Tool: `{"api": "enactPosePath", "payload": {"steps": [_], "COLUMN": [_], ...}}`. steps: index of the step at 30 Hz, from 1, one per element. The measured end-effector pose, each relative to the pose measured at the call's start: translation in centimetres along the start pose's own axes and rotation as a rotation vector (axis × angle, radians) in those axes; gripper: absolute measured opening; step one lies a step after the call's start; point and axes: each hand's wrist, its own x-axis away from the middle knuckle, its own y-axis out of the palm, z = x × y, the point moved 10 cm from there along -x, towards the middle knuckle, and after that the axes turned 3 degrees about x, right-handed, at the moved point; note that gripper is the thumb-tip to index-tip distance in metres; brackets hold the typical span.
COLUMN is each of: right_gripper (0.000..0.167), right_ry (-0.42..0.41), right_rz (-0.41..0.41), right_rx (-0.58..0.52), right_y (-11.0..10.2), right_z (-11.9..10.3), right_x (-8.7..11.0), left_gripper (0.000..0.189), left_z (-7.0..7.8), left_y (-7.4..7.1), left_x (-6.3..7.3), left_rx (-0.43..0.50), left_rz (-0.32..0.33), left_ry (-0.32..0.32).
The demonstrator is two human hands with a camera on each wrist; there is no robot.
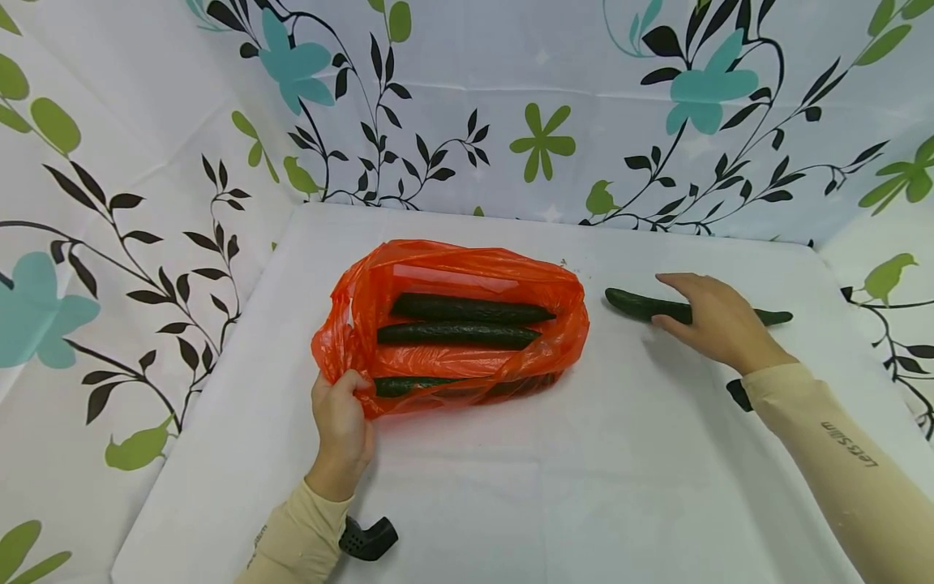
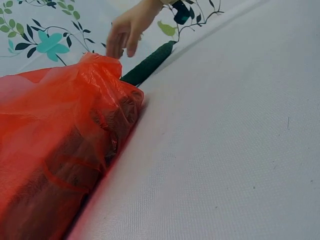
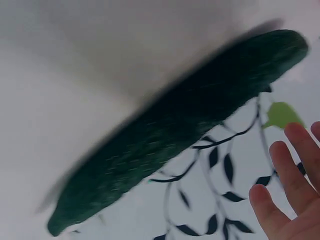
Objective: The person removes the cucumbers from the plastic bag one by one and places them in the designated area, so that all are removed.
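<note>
An orange-red plastic bag (image 1: pixel 467 255) lies with its mouth spread wide on the table. My left hand (image 1: pixel 341 430) pinches the near left part of its rim. Three dark green cucumbers lie inside: a far one (image 1: pixel 470 308), a middle one (image 1: pixel 456 334) and a near one (image 1: pixel 412 386) partly covered by the plastic. To the right of the bag another cucumber (image 1: pixel 635 305) rests on the white surface. Above it hovers my right hand (image 1: pixel 718 320), thumb and fingers spread. In the right wrist view, the fingers (image 3: pixel 290 172) stand apart from this cucumber (image 3: pixel 180 130).
A white cloth covers the table (image 1: pixel 467 503). Behind it and at both sides hangs a curtain (image 1: pixel 452 81) printed with leaves, birds and flowers. A black device (image 1: pixel 368 539) sits at my left wrist, and another (image 1: pixel 739 395) at my right wrist.
</note>
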Motion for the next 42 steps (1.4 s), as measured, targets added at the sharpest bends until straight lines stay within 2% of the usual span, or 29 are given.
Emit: {"api": "enactPosePath", "payload": {"steps": [9, 15, 20, 23, 25, 28, 32, 36, 39, 42], "right_gripper": [0.067, 0.065, 0.060, 0.058, 0.063, 0.075, 0.094, 0.100, 0.098, 0.095], "right_ry": [-0.084, -0.278, -0.392, -0.434, -0.444, -0.424, -0.382, -0.384, -0.373, -0.327], "right_rz": [0.190, 0.331, 0.358, 0.327, 0.281, 0.193, 0.081, 0.011, -0.026, -0.076], "right_rx": [-0.112, -0.172, -0.222, -0.285, -0.374, -0.576, -0.903, -1.163, -1.257, -1.268], "right_y": [-4.0, -6.2, -6.7, -6.3, -5.9, -5.4, -4.9, -4.4, -3.6, -2.0], "right_z": [-7.6, -13.8, -18.0, -20.3, -21.6, -22.8, -23.7, -24.5, -24.9, -25.2], "right_x": [-1.5, -1.9, -2.3, -2.7, -3.2, -4.0, -4.7, -5.3, -5.7, -6.2], "left_gripper": [0.036, 0.035, 0.037, 0.036, 0.036, 0.036, 0.037, 0.037, 0.037, 0.038], "left_z": [-0.3, -0.6, -0.7, -0.7, -0.7, -0.8, -0.9, -0.9, -0.9, -0.8], "left_y": [0.0, -0.2, -0.2, -0.2, -0.2, -0.3, -0.3, -0.3, -0.2, -0.2], "left_x": [-0.1, -0.1, -0.2, -0.2, -0.1, 0.0, 0.1, 0.1, 0.0, 0.0], "left_rx": [0.007, 0.009, 0.016, 0.015, 0.012, 0.005, -0.005, -0.004, -0.005, -0.005], "left_rz": [0.010, 0.017, 0.013, 0.018, 0.023, 0.028, 0.024, 0.015, 0.013, 0.015], "left_ry": [-0.004, -0.007, -0.009, -0.011, -0.015, -0.025, -0.033, -0.030, -0.027, -0.025]}}
